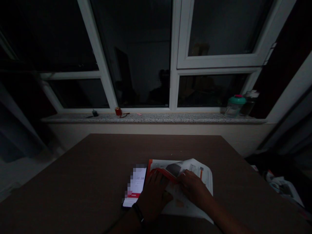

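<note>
- I view the work from the head camera; the scene is dim, and fine print is not legible to me.
- Printed paper point(181, 203): lies on the brown table point(97, 169), in front of the person, beneath both hands. A red-edged part of it is raised and folded over between the hands; its upper right corner is lifted and curved.
- Left hand point(156, 190): palm down on the left part of the paper, fingers extended toward the red edge, thumb held apart. I see it pressing on the paper, not gripping it.
- Right hand point(192, 187): fingers curled, with thumb and fingertips drawn together on the paper at the right end of the red strip. I cannot tell how many layers are held.
- Black wristband point(138, 213): worn on the left wrist.
- Phone point(137, 182): flat on the table just left of the left hand, screen lit; part of its outline is pixelated.
- Windowsill point(156, 118): runs behind the table. I note a small red container point(118, 111) toward its left and a teal-lidded bottle point(235, 105) at its right end.
</note>
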`<move>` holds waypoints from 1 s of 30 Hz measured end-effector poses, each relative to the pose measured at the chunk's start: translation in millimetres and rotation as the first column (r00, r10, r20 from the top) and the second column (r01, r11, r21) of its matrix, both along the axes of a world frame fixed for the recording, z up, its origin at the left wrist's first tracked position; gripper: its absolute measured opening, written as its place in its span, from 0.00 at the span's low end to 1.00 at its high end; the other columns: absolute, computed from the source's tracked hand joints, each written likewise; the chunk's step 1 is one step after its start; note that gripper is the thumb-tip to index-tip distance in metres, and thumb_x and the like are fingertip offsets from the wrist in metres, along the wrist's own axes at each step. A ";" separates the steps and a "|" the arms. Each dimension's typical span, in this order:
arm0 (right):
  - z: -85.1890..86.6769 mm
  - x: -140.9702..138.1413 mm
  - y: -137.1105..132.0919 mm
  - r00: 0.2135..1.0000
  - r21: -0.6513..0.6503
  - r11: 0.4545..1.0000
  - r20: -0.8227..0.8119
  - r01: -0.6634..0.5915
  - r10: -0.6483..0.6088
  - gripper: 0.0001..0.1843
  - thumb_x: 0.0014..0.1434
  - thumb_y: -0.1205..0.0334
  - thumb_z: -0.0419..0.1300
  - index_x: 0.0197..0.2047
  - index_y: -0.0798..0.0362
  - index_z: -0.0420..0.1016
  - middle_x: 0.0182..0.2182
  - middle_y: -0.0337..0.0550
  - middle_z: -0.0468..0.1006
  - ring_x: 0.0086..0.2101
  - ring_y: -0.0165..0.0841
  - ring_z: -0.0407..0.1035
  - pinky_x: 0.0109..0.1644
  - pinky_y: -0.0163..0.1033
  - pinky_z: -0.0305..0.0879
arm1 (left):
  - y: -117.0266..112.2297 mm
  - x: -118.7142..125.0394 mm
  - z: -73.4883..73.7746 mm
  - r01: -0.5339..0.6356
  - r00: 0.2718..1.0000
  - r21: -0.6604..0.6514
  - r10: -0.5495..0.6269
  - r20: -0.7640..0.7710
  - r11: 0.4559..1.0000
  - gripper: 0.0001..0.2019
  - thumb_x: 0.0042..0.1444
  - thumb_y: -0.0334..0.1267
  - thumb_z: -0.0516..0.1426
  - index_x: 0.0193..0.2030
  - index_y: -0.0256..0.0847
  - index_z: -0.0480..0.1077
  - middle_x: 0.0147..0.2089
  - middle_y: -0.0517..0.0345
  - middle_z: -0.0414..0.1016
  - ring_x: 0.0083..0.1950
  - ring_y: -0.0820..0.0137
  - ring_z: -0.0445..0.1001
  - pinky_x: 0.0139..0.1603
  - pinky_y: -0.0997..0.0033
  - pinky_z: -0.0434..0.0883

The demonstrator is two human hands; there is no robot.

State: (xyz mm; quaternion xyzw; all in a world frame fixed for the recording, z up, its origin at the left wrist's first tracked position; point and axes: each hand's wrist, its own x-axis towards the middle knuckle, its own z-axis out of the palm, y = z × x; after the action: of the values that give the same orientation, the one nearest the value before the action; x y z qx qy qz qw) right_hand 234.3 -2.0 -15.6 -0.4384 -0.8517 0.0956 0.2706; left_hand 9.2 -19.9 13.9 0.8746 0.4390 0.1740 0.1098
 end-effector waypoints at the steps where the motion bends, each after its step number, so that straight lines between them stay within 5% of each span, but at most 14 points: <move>1: 1.2 -0.1 -0.3 1.000 -0.013 1.000 -0.002 -0.003 0.003 0.13 0.56 0.75 0.53 0.40 0.51 0.70 0.36 0.45 0.72 0.38 0.38 0.67 0.41 0.39 0.63 | -0.3 0.3 0.5 -0.001 1.000 0.001 0.001 0.013 1.000 0.30 0.56 0.34 0.61 0.65 0.51 0.59 0.65 0.54 0.60 0.65 0.51 0.57 0.65 0.45 0.56; 12: -6.0 1.7 3.2 0.987 -0.217 0.975 -0.158 -0.057 0.023 0.16 0.53 0.75 0.53 0.42 0.49 0.73 0.34 0.40 0.75 0.33 0.33 0.70 0.38 0.34 0.61 | 1.9 0.8 6.8 0.051 0.992 -0.023 -0.048 0.120 0.998 0.05 0.61 0.30 0.55 0.39 0.43 0.72 0.44 0.57 0.73 0.48 0.62 0.69 0.52 0.58 0.65; 17: -1.8 3.0 2.1 0.979 -0.221 0.971 -0.198 -0.096 0.052 0.16 0.52 0.76 0.54 0.40 0.49 0.74 0.34 0.38 0.75 0.34 0.32 0.70 0.38 0.33 0.60 | 0.1 -0.3 7.6 0.138 0.980 -0.023 -0.134 0.146 0.990 0.15 0.59 0.29 0.58 0.52 0.47 0.69 0.52 0.58 0.71 0.54 0.62 0.67 0.56 0.59 0.63; 22: 2.7 3.7 -2.4 0.978 -0.233 0.964 -0.190 -0.126 0.081 0.18 0.49 0.77 0.54 0.40 0.50 0.73 0.33 0.36 0.75 0.33 0.31 0.69 0.38 0.32 0.60 | 2.6 -2.2 2.8 0.228 0.972 -0.057 -0.224 0.076 0.972 0.15 0.57 0.27 0.58 0.49 0.46 0.70 0.52 0.59 0.72 0.54 0.62 0.68 0.56 0.60 0.63; 30: -3.2 6.4 12.5 0.993 -0.138 0.989 -0.114 -0.053 0.038 0.15 0.53 0.76 0.55 0.40 0.50 0.74 0.35 0.40 0.74 0.36 0.34 0.69 0.41 0.35 0.61 | 3.4 -3.1 3.5 0.187 0.982 -0.138 -0.185 0.027 0.973 0.18 0.59 0.35 0.61 0.56 0.46 0.68 0.63 0.54 0.66 0.63 0.58 0.63 0.61 0.57 0.63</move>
State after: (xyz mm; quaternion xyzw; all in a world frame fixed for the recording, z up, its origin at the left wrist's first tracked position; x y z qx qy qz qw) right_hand 240.7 10.5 -18.8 -0.4309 -0.8362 0.1860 0.2836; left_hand 6.1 -16.5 17.4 0.9008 0.3655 0.1377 0.1896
